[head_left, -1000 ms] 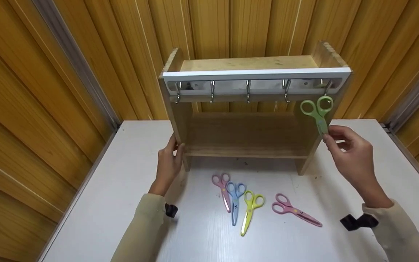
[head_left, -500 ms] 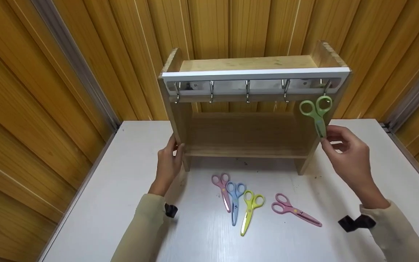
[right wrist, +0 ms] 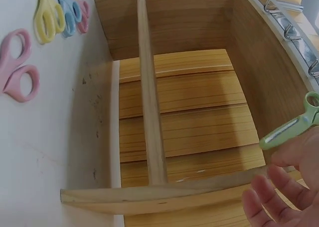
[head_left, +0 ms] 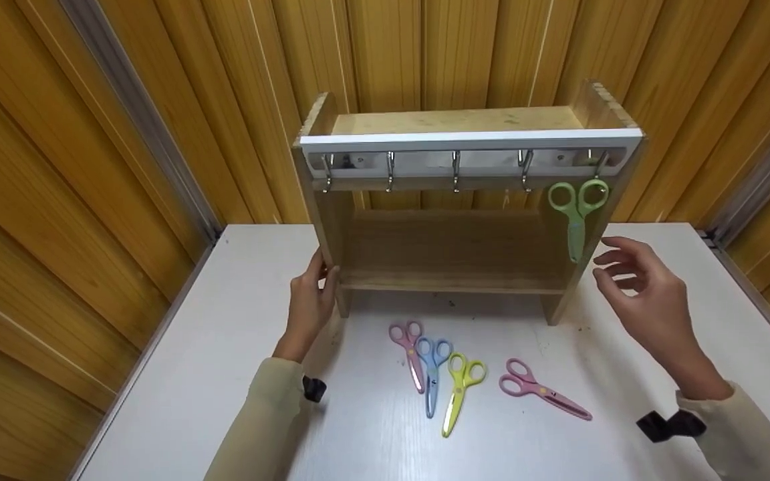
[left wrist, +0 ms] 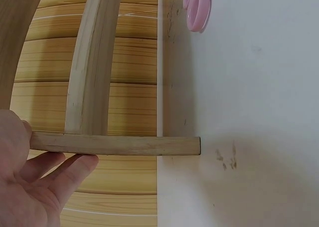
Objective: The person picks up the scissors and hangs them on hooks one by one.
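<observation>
Green plastic scissors (head_left: 576, 224) look hung, left hand (head_left: 311, 295) gripping the wooden rack (head_left: 452, 257), right hand (head_left: 656, 304) loose beside it, so probably another pair (head_left: 543, 391) next.

In the head view, left of centre, the wooden shelf (head_left: 452, 247) hid fingertips of the left hand (head_left: 309, 297); specks (head_left: 452, 303) below centre were too small to tell. The left wrist view's upper edge cropped pink scissors (left wrist: 198, 17); the right wrist view's right edge, green scissors (right wrist: 290, 128) and right hand (right wrist: 297, 201).
</observation>
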Demonstrator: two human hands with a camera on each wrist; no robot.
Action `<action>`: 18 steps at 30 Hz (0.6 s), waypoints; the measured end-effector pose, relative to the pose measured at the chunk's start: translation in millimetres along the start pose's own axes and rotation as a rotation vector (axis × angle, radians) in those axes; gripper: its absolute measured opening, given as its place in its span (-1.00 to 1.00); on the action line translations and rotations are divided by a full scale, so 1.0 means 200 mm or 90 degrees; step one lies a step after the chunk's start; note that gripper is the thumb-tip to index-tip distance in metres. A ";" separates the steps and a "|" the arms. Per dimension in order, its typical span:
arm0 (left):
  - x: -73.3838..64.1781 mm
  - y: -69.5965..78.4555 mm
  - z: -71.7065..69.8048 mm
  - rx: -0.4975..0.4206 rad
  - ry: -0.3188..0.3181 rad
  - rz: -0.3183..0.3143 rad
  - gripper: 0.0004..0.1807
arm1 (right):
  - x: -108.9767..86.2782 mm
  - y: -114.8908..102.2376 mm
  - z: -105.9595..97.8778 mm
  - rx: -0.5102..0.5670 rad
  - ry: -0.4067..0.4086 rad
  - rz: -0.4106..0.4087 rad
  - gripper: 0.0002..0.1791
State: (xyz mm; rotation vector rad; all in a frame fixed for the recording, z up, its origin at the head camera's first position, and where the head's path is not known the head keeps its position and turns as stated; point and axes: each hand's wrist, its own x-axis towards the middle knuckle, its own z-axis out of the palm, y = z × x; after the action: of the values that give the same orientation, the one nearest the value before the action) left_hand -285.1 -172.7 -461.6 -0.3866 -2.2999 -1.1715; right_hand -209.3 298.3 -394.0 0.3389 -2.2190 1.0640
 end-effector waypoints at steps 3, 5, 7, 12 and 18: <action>0.00 0.00 0.00 0.004 0.002 0.003 -0.46 | -0.04 0.01 -0.01 -0.029 -0.024 -0.010 -0.42; 0.00 0.00 0.01 0.002 0.003 0.002 -0.46 | -0.06 0.02 -0.02 -0.050 -0.044 -0.019 -0.38; 0.00 0.00 0.01 0.001 0.002 -0.002 -0.45 | -0.09 0.03 -0.03 -0.074 -0.067 -0.030 -0.34; 0.01 0.01 0.01 -0.004 -0.004 -0.010 -0.42 | -0.17 0.05 -0.03 -0.117 -0.140 -0.051 -0.26; 0.01 0.01 0.01 -0.008 -0.008 -0.018 -0.44 | -0.26 0.08 -0.01 -0.163 -0.237 -0.048 -0.21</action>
State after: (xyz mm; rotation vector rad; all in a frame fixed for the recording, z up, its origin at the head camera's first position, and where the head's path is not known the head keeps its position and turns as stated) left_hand -286.5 -170.5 -460.7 -0.3687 -2.3156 -1.2016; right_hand -177.4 308.3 -436.7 0.5378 -2.6120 0.7067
